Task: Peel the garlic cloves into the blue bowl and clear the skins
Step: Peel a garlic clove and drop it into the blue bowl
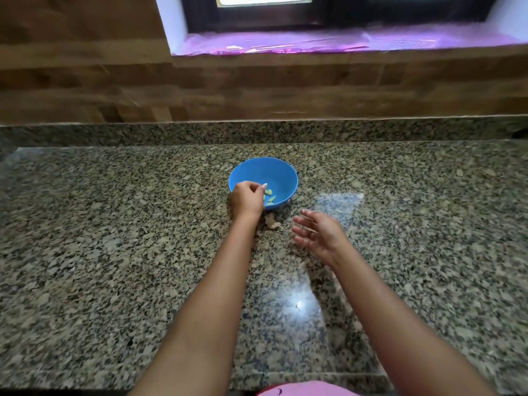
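At the granite counter [114, 238]: my left hand [247, 200] hangs over the near-left rim of the blue bowl [274, 170], fingers curled in and thumb tip meeting a fingertip above the bowl's inside. I cannot tell whether anything is pinched between them. My right hand [317, 231] is held out flat and loose to the near right of the bowl, fingers straight and slightly spread, pointing left; it grips nothing and is blurred. The two hands are apart.

The bowl stands around the middle of the counter, toward the far side. A few pale, peeled garlic cloves [268, 192] lie on its floor, just beside my left fingertips. A small clump of papery garlic skins [273, 224] lies on the granite just near of the bowl, between my two wrists and touching neither hand.

Bright patches of light reflect off the polished stone near and right of the bowl. At the far edge of the counter a low granite upstand [171, 132] meets a wall of wood-patterned tiles [85, 81]. Above it, a window sill [343, 42] is covered in a shiny purple sheet. A strip of pink clothing [308, 388] shows at the near edge.
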A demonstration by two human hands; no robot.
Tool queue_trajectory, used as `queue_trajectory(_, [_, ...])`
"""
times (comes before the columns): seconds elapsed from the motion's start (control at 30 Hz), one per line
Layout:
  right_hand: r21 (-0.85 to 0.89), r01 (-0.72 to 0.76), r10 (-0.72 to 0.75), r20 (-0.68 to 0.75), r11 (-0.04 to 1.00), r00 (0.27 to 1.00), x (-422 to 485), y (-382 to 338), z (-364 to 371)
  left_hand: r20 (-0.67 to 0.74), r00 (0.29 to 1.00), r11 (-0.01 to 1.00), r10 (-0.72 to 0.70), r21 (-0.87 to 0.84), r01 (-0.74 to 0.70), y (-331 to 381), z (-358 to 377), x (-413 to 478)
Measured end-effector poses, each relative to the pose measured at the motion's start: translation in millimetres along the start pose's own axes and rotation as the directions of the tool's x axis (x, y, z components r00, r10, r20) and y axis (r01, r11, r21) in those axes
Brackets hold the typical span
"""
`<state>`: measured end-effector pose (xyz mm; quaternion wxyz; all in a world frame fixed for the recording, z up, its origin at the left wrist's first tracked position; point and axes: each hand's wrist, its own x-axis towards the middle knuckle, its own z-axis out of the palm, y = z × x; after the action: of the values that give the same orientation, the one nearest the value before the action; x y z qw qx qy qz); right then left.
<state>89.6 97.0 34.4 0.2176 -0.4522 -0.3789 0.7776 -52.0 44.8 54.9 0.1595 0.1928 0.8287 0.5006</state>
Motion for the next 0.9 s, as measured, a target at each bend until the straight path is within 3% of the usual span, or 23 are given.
queue_trajectory(0.13, [-0.024,-0.012,0.012,0.020,1.000,1.000,7,-3,-6,-0.024,0.999,0.998,-0.039,-0.040,0.038,-3,3,12])
queue_trajectory(0.37, [-0.198,0.012,-0.008,0.020,0.980,1.000,18,4,7,-0.145,0.988,0.991,0.052,-0.117,-0.070,-32,-6,-30])
queue_trajectory(0.47, [-0.383,0.036,-0.040,-0.001,0.923,0.999,26,12,20,-0.087,0.996,0.995,-0.008,-0.097,-0.001,-53,-3,-41])
queue_trajectory(0.6, [-0.680,0.090,-0.148,-0.028,0.728,0.989,35,21,31,0.020,0.997,0.996,-0.070,-0.054,0.071,-70,5,-36])
queue_trajectory(0.73, [-0.797,0.155,-0.251,0.004,0.583,0.968,39,24,35,0.092,0.989,0.987,-0.117,-0.102,0.126,-74,9,-32])
queue_trajectory(0.83, [-0.815,0.146,-0.234,0.012,0.561,0.972,40,24,33,0.114,0.979,0.965,-0.168,-0.186,0.187,-76,11,-30])
queue_trajectory(0.9, [-0.776,0.119,-0.170,0.016,0.619,0.985,35,23,31,0.125,0.970,0.935,-0.209,-0.264,0.236,-76,12,-29])
